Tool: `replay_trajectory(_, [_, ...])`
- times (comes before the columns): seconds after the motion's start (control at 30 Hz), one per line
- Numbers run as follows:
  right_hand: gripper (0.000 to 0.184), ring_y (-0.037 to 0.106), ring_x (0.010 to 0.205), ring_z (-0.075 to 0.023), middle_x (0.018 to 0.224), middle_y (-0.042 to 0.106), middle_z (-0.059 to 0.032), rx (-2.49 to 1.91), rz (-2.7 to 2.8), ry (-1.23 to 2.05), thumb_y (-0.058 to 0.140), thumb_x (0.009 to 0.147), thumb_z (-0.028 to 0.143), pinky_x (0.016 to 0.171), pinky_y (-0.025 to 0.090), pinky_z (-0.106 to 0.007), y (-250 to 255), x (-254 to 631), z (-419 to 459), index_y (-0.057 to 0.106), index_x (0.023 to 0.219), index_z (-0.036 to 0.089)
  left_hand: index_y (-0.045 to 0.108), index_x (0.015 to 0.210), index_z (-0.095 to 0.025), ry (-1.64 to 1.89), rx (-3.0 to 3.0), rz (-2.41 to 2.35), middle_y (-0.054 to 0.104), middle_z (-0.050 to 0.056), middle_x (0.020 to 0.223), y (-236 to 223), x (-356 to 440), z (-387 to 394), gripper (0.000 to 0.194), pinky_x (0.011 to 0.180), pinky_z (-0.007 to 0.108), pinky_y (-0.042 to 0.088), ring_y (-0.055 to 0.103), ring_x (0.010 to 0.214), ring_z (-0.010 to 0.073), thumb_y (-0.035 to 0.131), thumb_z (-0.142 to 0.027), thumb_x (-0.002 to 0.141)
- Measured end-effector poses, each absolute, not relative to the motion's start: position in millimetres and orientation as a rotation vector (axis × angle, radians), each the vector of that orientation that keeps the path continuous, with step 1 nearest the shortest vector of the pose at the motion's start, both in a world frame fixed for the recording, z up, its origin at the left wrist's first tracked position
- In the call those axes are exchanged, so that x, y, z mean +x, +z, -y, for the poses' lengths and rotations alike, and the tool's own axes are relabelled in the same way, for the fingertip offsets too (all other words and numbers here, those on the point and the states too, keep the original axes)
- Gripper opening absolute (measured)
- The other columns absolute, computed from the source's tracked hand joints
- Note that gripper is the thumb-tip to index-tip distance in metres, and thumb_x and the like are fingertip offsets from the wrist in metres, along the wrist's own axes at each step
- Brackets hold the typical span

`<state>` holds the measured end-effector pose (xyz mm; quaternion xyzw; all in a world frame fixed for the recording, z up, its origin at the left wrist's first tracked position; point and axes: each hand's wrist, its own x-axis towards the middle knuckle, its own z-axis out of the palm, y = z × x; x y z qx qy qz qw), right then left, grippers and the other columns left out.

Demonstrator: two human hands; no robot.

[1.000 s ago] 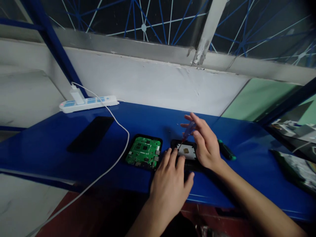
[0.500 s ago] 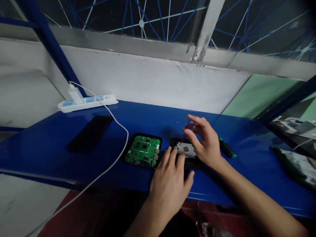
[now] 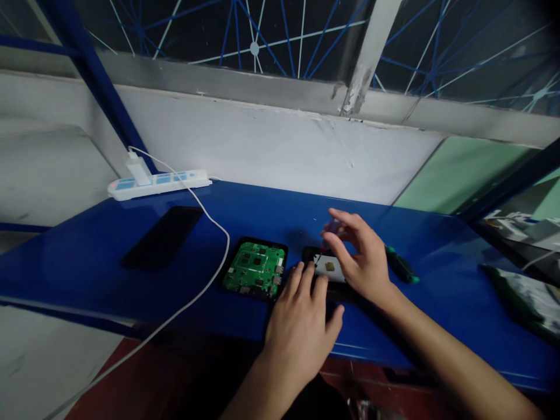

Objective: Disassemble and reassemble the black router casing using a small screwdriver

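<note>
My right hand is closed around the clear purplish handle of a screwdriver. Its shaft slants down to the left corner of a silver metal plate inside a black plastic casing. A small tan square sits on the plate. My left hand lies with fingers outstretched, its fingertips on the casing's near left edge and partly covering it. Left of that hand is a green circuit board set in the other black casing half. The screwdriver's tip is partly hidden by my left fingertips.
A dark green and black tool handle lies right of my right hand. A black flat slab rests at left, near a white power strip. A white cable crosses the table beside the board. A shiny bag lies at far right.
My right fingers have gone from spread around the screwdriver handle to curled in on it. My left hand and the casings stay put; the view shifts slightly.
</note>
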<state>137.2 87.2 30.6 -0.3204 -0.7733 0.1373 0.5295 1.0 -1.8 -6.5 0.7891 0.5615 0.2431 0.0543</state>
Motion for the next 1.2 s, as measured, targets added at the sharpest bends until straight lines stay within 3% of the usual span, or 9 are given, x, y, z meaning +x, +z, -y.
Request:
replay_trajectory(0.13, [0.036, 0.058, 0.079, -0.0152, 0.093, 0.054, -0.0016, -0.78, 1.837, 0.278, 0.066, 0.091, 0.021, 0.068, 0.06, -0.034, 29.7, 139.2, -90.6, 0.059, 0.125, 0.031, 0.054, 0.129, -0.015, 0.749, 2.398, -1.707, 0.052, 0.017, 0.147, -7.2, 1.4, 1.8, 0.043, 0.109, 0.052, 0.047, 0.043, 0.141, 0.0352, 0.062, -0.036, 0.092])
replay_trajectory(0.27, [0.032, 0.06, 0.09, -0.0181, 0.105, 0.054, -0.005, -0.817, 1.806, 0.338, 0.06, 0.094, 0.024, 0.071, 0.061, -0.036, 27.7, 140.3, -90.0, 0.058, 0.126, 0.029, 0.054, 0.128, -0.015, 0.737, 2.388, -1.707, 0.053, 0.017, 0.146, -7.0, 1.4, 2.2, 0.042, 0.109, 0.052, 0.047, 0.043, 0.141, 0.0349, 0.062, -0.038, 0.093])
replay_trajectory(0.6, [0.045, 0.069, 0.108, -0.0228, 0.142, 0.055, -0.0101, -0.789, 1.832, 0.521, 0.04, 0.102, 0.024, 0.082, 0.063, -0.045, 28.4, 141.1, -86.2, 0.04, 0.147, 0.031, 0.053, 0.13, -0.015, 0.728, 2.389, -1.701, 0.051, 0.017, 0.148, -7.7, 1.6, 2.0, 0.044, 0.111, 0.052, 0.045, 0.041, 0.142, 0.0351, 0.06, -0.038, 0.093])
replay_trajectory(0.8, [0.048, 0.07, 0.105, -0.0199, 0.129, 0.063, -0.0076, -0.786, 1.872, 0.413, 0.043, 0.101, 0.018, 0.09, 0.06, -0.044, 31.2, 139.0, -82.7, 0.042, 0.147, 0.032, 0.055, 0.129, -0.015, 0.713, 2.377, -1.708, 0.051, 0.016, 0.148, -4.9, 1.3, 3.6, 0.042, 0.11, 0.05, 0.046, 0.041, 0.142, 0.0341, 0.059, -0.039, 0.094])
replay_trajectory(1.0, [0.037, 0.063, 0.081, -0.0178, 0.093, 0.057, -0.0024, -0.834, 1.788, 0.244, 0.067, 0.09, 0.023, 0.076, 0.06, -0.041, 28.3, 138.3, -88.7, 0.06, 0.126, 0.029, 0.055, 0.128, -0.016, 0.729, 2.389, -1.708, 0.051, 0.017, 0.148, -7.2, 1.7, 2.4, 0.041, 0.108, 0.052, 0.047, 0.041, 0.142, 0.0349, 0.06, -0.038, 0.094])
replay_trajectory(1.07, [0.035, 0.063, 0.083, -0.0187, 0.095, 0.057, -0.0034, -0.836, 1.789, 0.252, 0.066, 0.091, 0.025, 0.074, 0.06, -0.041, 28.2, 139.3, -88.4, 0.06, 0.125, 0.029, 0.055, 0.128, -0.016, 0.737, 2.388, -1.709, 0.051, 0.016, 0.147, -8.2, 1.8, 2.2, 0.041, 0.108, 0.052, 0.047, 0.041, 0.142, 0.0347, 0.06, -0.038, 0.094])
replay_trajectory(1.2, [0.045, 0.069, 0.097, -0.02, 0.123, 0.059, -0.0086, -0.807, 1.854, 0.342, 0.043, 0.101, 0.022, 0.083, 0.06, -0.044, 31.6, 139.5, -83.6, 0.045, 0.146, 0.032, 0.054, 0.129, -0.016, 0.731, 2.387, -1.7, 0.051, 0.016, 0.148, -7.7, 0.7, 3.2, 0.043, 0.109, 0.051, 0.046, 0.041, 0.142, 0.0343, 0.06, -0.039, 0.094])
